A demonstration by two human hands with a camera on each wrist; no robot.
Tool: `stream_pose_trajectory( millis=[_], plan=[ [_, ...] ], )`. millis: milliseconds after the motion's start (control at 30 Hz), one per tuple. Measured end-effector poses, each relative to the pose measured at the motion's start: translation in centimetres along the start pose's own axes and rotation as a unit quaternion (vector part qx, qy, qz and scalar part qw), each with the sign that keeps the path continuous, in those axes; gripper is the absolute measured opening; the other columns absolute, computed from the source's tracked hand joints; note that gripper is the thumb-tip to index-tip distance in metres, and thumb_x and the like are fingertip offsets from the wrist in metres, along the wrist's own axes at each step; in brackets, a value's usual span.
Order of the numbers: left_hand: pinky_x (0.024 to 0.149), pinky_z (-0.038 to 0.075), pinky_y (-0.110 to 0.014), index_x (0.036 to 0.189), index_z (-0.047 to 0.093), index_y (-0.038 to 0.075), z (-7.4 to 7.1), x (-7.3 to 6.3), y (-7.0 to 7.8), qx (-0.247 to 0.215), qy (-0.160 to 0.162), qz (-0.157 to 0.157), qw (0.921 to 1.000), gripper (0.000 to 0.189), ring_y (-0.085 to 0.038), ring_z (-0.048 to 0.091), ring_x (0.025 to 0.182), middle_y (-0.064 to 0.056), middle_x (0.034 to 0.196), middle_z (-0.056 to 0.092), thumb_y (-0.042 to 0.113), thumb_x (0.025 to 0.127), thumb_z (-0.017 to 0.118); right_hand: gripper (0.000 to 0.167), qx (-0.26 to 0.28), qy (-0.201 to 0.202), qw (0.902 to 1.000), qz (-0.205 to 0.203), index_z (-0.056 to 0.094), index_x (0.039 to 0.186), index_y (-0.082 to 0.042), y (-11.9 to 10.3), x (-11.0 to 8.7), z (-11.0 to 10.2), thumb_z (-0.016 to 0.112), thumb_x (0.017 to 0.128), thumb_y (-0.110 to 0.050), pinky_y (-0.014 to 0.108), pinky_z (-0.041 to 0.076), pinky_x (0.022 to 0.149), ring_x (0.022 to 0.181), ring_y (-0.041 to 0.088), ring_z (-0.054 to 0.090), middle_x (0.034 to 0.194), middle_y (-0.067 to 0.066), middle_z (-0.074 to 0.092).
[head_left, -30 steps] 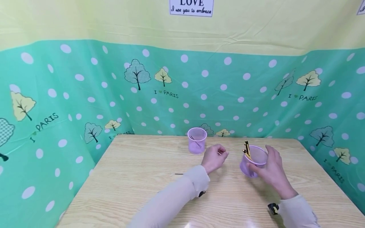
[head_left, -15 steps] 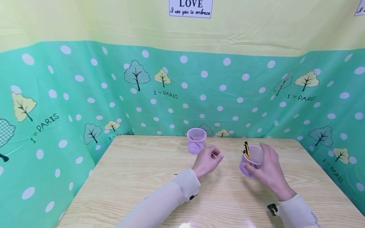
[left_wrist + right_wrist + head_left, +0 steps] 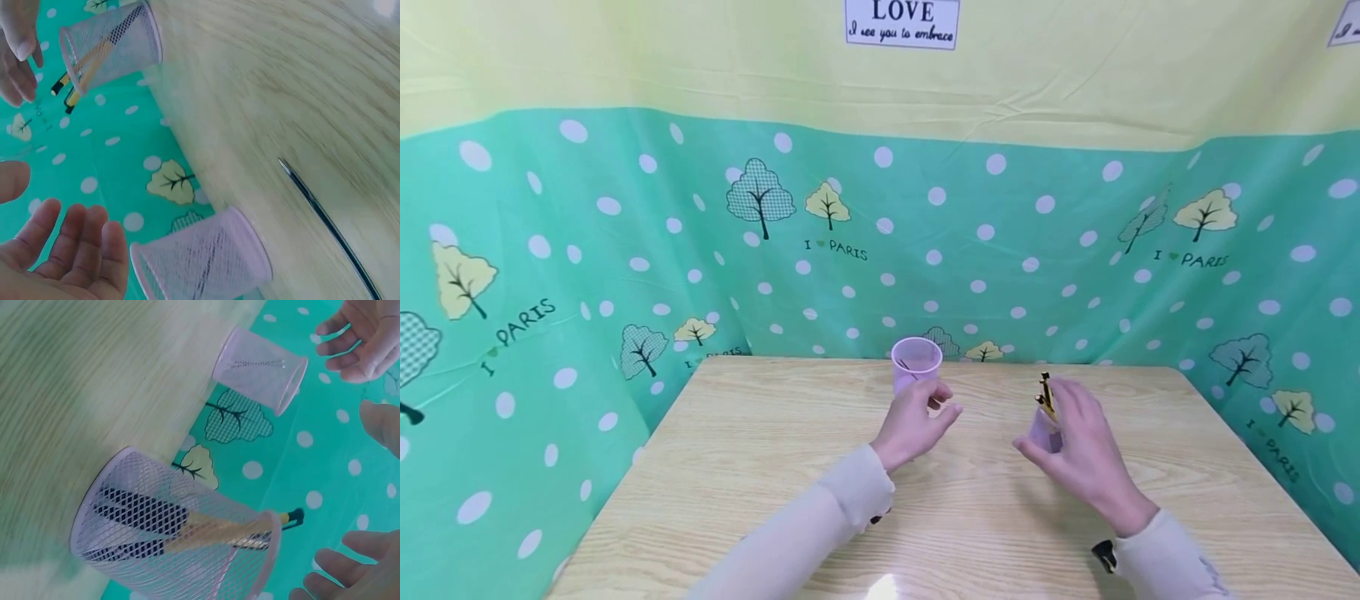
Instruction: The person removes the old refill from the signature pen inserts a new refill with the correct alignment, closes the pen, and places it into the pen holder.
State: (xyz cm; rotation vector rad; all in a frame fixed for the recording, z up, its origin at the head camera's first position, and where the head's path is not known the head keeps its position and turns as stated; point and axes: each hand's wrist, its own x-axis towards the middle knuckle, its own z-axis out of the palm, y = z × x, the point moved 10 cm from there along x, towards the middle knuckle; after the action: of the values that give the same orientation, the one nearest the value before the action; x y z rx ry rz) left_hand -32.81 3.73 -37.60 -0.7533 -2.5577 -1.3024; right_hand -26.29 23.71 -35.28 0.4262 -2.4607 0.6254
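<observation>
My left hand [image 3: 913, 421], fingers loosely bent and holding nothing, overlaps the lower part of a lilac mesh pen holder [image 3: 916, 354] in the head view. Thin dark sticks [image 3: 256, 364] show through that holder's mesh in the right wrist view. My right hand [image 3: 1086, 442], fingers spread and bare, covers much of a second mesh pen holder [image 3: 1043, 433]. Yellow-and-black pens [image 3: 94, 65] lean out of this one; the left wrist view shows a gap between it and the right fingers. Both holders stand upright.
A slim dark metallic rod [image 3: 325, 215] lies on the wooden table [image 3: 985, 533], hidden behind my left forearm in the head view. Green dotted cloth [image 3: 850, 292] hangs beyond the table's back and sides.
My left hand has drawn left and slightly toward me, now overlapping the left holder. My right hand has shifted left, from around the right holder's rim to across its front. Both holders stay put.
</observation>
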Motion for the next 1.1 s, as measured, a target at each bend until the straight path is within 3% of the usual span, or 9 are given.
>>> stream_pose_trajectory(
  millis=[200,333,533,767,933,1100],
  plan=[
    [0.082,0.05,-0.027,0.107,0.065,0.008,-1.3,-0.8,-0.5,0.05,0.011,0.02,0.9985,0.03,-0.018,0.061,0.094,-0.001,0.104,0.067,0.032,0.089,0.066,0.09,-0.003,0.01,0.9994,-0.032,0.045,0.133,0.007,-1.2,0.1,0.3,0.085,0.065,-0.036,0.061,0.03,0.1,0.124,0.043,0.039,0.134,0.025,0.044],
    [0.081,0.049,-0.03,0.108,0.064,0.008,-2.0,-1.5,-0.5,0.074,0.016,0.027,0.9967,0.031,-0.018,0.06,0.094,0.002,0.101,0.064,0.032,0.088,0.066,0.09,0.008,-0.003,0.9995,-0.031,0.045,0.133,0.006,-1.7,0.1,0.8,0.084,0.066,-0.039,0.06,0.034,0.098,0.126,0.042,0.038,0.136,0.024,0.044],
    [0.083,0.049,-0.032,0.107,0.063,0.013,-2.8,-2.3,-0.7,0.082,0.016,0.027,0.9961,0.028,-0.014,0.058,0.095,0.001,0.104,0.063,0.034,0.088,0.066,0.089,-0.005,-0.012,0.9987,-0.048,0.047,0.135,0.002,-2.8,0.2,1.5,0.083,0.066,-0.041,0.056,0.033,0.101,0.126,0.039,0.04,0.135,0.022,0.045],
    [0.087,0.049,-0.036,0.114,0.063,0.009,-4.3,-3.2,-0.7,0.108,0.038,0.043,0.9925,0.037,-0.018,0.058,0.101,-0.001,0.109,0.062,0.035,0.087,0.067,0.083,-0.031,-0.03,0.9966,-0.07,0.049,0.136,-0.006,-4.5,0.9,2.1,0.079,0.07,-0.047,0.053,0.035,0.101,0.124,0.036,0.043,0.134,0.017,0.047],
    [0.084,0.05,-0.034,0.115,0.062,0.01,-5.1,-3.8,-0.7,0.15,0.054,0.062,0.9852,0.042,-0.015,0.057,0.1,0.0,0.109,0.06,0.039,0.085,0.068,0.083,-0.04,-0.039,0.995,-0.083,0.049,0.136,-0.008,-5.4,1.4,2.5,0.077,0.071,-0.051,0.053,0.036,0.101,0.125,0.035,0.042,0.135,0.017,0.047],
    [0.08,0.049,-0.034,0.115,0.062,0.009,-5.7,-4.5,-0.3,0.209,0.067,0.103,0.9702,0.046,-0.016,0.057,0.096,0.0,0.105,0.059,0.041,0.082,0.07,0.083,-0.054,-0.046,0.9937,-0.087,0.049,0.136,-0.01,-5.9,1.6,2.9,0.075,0.072,-0.055,0.056,0.033,0.103,0.127,0.038,0.04,0.137,0.017,0.046]
  ],
)
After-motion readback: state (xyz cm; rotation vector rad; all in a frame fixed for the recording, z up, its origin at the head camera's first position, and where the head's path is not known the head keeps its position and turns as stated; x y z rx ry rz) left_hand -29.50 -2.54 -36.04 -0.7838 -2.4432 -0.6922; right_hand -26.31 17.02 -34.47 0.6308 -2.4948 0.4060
